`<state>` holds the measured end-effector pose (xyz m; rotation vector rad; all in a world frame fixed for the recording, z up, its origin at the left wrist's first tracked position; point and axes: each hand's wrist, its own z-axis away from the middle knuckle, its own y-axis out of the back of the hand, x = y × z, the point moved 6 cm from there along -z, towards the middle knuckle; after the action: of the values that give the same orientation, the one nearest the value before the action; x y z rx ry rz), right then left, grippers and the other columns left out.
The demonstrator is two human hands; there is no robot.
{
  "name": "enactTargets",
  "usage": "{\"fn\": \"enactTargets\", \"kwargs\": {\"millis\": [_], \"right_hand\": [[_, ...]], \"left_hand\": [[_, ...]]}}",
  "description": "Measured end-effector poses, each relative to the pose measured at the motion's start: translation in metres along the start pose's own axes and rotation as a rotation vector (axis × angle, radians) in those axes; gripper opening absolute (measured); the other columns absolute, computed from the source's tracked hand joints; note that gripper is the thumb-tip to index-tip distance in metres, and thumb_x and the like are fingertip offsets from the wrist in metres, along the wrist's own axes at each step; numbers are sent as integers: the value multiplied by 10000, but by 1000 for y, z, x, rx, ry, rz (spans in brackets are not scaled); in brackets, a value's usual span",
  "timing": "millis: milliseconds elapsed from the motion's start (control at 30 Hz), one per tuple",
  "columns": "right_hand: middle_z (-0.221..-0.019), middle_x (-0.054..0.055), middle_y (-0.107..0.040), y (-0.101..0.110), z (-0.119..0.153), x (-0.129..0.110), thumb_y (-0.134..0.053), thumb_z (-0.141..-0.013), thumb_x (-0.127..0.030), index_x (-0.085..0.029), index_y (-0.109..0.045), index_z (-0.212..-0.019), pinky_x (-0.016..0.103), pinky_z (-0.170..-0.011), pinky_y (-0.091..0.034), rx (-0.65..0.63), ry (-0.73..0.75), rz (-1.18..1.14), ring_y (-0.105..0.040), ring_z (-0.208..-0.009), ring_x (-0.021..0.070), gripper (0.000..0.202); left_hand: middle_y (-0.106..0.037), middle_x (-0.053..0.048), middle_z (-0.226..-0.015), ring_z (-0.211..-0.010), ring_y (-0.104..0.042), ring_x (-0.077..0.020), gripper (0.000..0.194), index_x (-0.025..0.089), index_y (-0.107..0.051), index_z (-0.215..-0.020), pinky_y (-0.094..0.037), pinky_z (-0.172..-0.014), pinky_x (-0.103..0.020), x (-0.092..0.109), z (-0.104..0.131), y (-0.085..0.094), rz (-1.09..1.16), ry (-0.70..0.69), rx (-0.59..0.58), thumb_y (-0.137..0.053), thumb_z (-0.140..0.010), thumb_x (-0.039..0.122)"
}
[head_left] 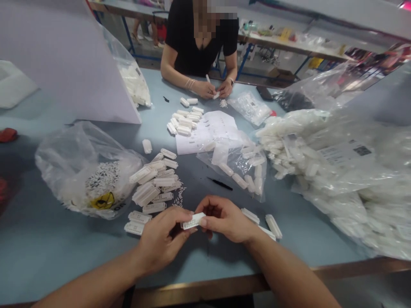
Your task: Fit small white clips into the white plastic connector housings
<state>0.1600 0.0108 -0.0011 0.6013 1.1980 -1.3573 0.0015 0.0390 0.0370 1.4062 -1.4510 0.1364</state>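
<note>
A small white plastic piece (pixel 192 221) with rows of small holes is held between both hands above the table's near side. My left hand (pixel 163 235) pinches its left end between thumb and fingers. The right end is gripped by my right hand (pixel 224 218), thumb on top and fingers curled behind. Beyond my left hand lies a heap of similar white pieces (pixel 154 186), with tiny white bits (pixel 179 194) scattered at its right. More white pieces (pixel 272 226) rest beside my right wrist.
A clear bag of small bits (pixel 102 179) stands left, large bags of white pieces (pixel 346 171) right. A dark pen-like tool (pixel 221 184), a paper sheet (pixel 208 128) and a smaller bag (pixel 239 164) lie mid-table. Opposite, a person (pixel 201 47) handles a white piece.
</note>
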Motion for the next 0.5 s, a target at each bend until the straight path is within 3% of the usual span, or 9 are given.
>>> {"fn": "enactTargets", "kwargs": {"millis": [300,500], "right_hand": [[-716,-22,-635,0,-3,0,-827,-750,-503,-157,-630,-921,229,-568,-483,-29,24,-13,-577,-588,95,434],[-689,-34,-629,2,-2,1,-817,-756,-502,-172,-609,-883,225,-531,-464,28,17,30,-568,-544,92,411]], "left_hand": [[-756,15,-912,-787,-722,-121,132,232,-625,-1012,-550,-705,-193,-2,0,1,-31,28,-5,-684,-895,245],[-755,7,-919,-785,-716,-123,125,226,-634,-1022,-546,-682,-196,-2,-4,-2,-4,52,-64,-668,-901,237]]}}
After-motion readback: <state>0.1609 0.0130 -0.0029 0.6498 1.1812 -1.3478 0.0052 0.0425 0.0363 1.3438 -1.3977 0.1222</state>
